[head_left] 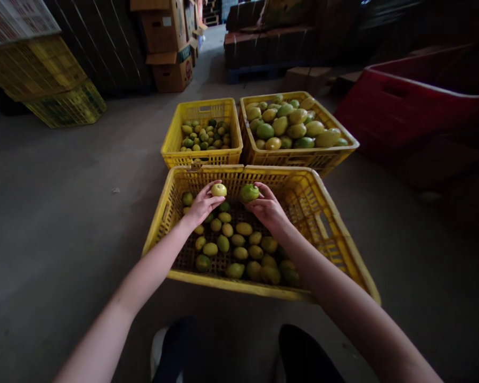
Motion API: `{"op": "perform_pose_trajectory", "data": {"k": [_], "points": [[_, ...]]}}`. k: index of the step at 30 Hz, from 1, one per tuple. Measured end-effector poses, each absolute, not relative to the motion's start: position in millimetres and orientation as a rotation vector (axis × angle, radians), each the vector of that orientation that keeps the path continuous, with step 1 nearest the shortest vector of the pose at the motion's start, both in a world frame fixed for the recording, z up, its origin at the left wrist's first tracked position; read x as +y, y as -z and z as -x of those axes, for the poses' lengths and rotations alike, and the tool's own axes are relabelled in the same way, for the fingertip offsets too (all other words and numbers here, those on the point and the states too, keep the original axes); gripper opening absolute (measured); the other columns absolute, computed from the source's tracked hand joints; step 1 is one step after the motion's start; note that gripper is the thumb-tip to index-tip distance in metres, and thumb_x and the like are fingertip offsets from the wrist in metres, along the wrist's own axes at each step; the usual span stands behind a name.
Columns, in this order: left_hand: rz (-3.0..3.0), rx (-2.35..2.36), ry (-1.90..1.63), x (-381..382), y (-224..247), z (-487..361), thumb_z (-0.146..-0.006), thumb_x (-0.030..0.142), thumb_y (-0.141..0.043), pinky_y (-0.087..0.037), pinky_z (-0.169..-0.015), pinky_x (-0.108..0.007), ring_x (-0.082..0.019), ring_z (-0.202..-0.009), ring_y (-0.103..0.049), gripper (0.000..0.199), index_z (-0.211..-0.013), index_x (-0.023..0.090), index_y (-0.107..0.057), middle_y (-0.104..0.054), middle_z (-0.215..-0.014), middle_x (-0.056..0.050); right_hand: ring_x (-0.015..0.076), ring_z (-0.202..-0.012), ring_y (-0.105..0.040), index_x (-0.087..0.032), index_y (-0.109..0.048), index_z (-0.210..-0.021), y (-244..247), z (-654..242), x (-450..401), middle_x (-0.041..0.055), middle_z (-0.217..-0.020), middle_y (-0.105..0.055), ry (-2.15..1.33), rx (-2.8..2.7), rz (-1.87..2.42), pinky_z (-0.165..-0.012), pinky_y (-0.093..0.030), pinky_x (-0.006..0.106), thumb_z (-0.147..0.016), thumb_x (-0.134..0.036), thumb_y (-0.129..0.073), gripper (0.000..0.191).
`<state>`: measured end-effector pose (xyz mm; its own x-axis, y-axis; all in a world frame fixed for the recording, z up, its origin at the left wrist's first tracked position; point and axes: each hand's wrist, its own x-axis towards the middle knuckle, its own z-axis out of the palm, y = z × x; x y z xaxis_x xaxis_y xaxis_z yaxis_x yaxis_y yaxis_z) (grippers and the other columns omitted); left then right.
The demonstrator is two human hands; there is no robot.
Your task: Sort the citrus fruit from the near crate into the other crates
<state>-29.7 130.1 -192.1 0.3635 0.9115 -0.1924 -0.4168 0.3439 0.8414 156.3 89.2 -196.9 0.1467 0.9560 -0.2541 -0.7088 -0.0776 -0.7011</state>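
My left hand (203, 205) grips a pale yellow lemon (219, 190) between thumb and fingers. In my right hand (266, 205) is a green lemon (249, 193), held level with the yellow one and apart from it. Both hands are over the near yellow crate (275, 291), where several green and yellow lemons (240, 253) lie on the bottom. Behind it on the left, a smaller yellow crate (168, 139) holds small lemons (204, 136). Larger lemons (297, 131) fill the back right yellow crate (303, 154). My forearms hide part of the near crate.
A red bin (383, 101) stands at the right. Stacked yellow crates (69, 101) are at the far left, on the grey floor (83, 213). Cardboard boxes (171, 74) and a loaded blue pallet (255, 72) stand at the back. My legs are close to the near crate.
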Motion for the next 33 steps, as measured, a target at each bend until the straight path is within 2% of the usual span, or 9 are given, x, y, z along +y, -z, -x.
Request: {"op": "perform_pose_trajectory", "data": {"k": [4,8,10,13,16,19,23,27,33], "points": [[-0.928,0.939,-0.741,127,198,31,-0.064,0.0,-0.066,-0.052,-0.078,-0.02,-0.009,-0.079,-0.064,0.046,-0.104,0.021,-0.067,-0.067,-0.087,0.001,0.0139,-0.073,-0.063,-0.024,-0.061,-0.086,199,-157,89,-0.0031,-0.08,-0.067,-1.493,-0.356,0.803,-0.065,-0.057,0.028,-0.054,0.006,-0.05,0.045],[-1.035,1.266,-0.181,103,210,29,-0.065,0.003,-0.059,-0.048,-0.046,-0.022,-0.014,-0.05,-0.06,0.023,-0.082,0.017,-0.068,-0.063,-0.061,0.0,0.0178,-0.074,-0.064,-0.022,-0.062,-0.087,203,-159,89,0.0021,-0.081,-0.068,-1.643,-0.252,0.764,-0.067,-0.056,0.035,-0.06,-0.009,-0.053,0.031],[-1.036,1.354,-0.125,92,213,25,-0.071,0.013,-0.057,-0.041,-0.033,-0.024,-0.016,-0.038,-0.054,0.013,-0.077,0.021,-0.065,-0.058,-0.051,0.001,0.0182,-0.071,-0.063,-0.021,-0.062,-0.086,205,-159,90,0.0029,-0.077,-0.068,-1.679,-0.227,0.795,-0.067,-0.056,0.035,-0.062,-0.012,-0.055,0.027],[-1.08,1.519,-0.18,103,195,20,-0.078,0.026,-0.052,-0.034,-0.027,-0.024,-0.016,-0.031,-0.049,0.011,-0.076,0.025,-0.063,-0.055,-0.048,0.003,0.0172,-0.064,-0.062,-0.022,-0.062,-0.084,208,-159,93,0.0004,-0.069,-0.065,-1.677,-0.203,0.868,-0.064,-0.055,0.035,-0.064,-0.014,-0.056,0.022],[-1.18,1.656,-0.291,152,138,17,-0.084,0.033,-0.046,-0.04,-0.035,-0.021,-0.015,-0.039,-0.058,0.025,-0.075,0.017,-0.063,-0.058,-0.053,-0.002,0.0169,-0.058,-0.06,-0.023,-0.062,-0.083,212,-156,96,-0.0014,-0.064,-0.063,-1.652,-0.198,0.928,-0.058,-0.053,0.033,-0.065,-0.015,-0.056,0.02],[-1.342,1.755,-0.449,213,62,22,-0.084,0.037,-0.05,-0.051,-0.062,-0.023,-0.022,-0.077,-0.071,0.035,-0.082,0.004,-0.064,-0.066,-0.076,-0.014,0.0181,-0.057,-0.061,-0.023,-0.063,-0.085,215,-155,97,-0.0011,-0.064,-0.063,-1.669,-0.225,0.928,-0.056,-0.052,0.033,-0.064,-0.015,-0.058,0.022],[-1.804,1.949,-0.694,251,8,51,-0.081,0.044,-0.058,-0.046,-0.096,-0.041,-0.036,-0.119,-0.056,0.045,-0.109,0.008,-0.06,-0.063,-0.116,-0.025,0.0182,-0.058,-0.062,-0.022,-0.063,-0.085,215,-156,97,-0.001,-0.066,-0.064,-1.684,-0.245,0.902,-0.056,-0.052,0.033,-0.064,-0.016,-0.059,0.022],[-2.157,2.133,-0.264,228,50,90,-0.086,0.047,-0.048,-0.04,-0.099,-0.05,-0.043,-0.124,-0.049,0.062,-0.131,0.005,-0.046,-0.046,-0.138,-0.031,0.017,-0.056,-0.061,-0.022,-0.06,-0.082,216,-157,97,-0.0013,-0.064,-0.063,-1.678,-0.184,0.985,-0.054,-0.051,0.031,-0.069,-0.016,-0.055,0.015],[-2.02,2.113,0.026,179,162,125,-0.087,0.047,-0.04,-0.045,-0.089,-0.044,-0.039,-0.111,-0.06,0.064,-0.133,0.001,-0.038,-0.053,-0.129,-0.031,0.0146,-0.052,-0.057,-0.02,-0.056,-0.073,217,-152,95,-0.0008,-0.058,-0.06,-1.645,-0.178,1.076,-0.048,-0.049,0.027,-0.076,-0.02,-0.054,0.004]]}}
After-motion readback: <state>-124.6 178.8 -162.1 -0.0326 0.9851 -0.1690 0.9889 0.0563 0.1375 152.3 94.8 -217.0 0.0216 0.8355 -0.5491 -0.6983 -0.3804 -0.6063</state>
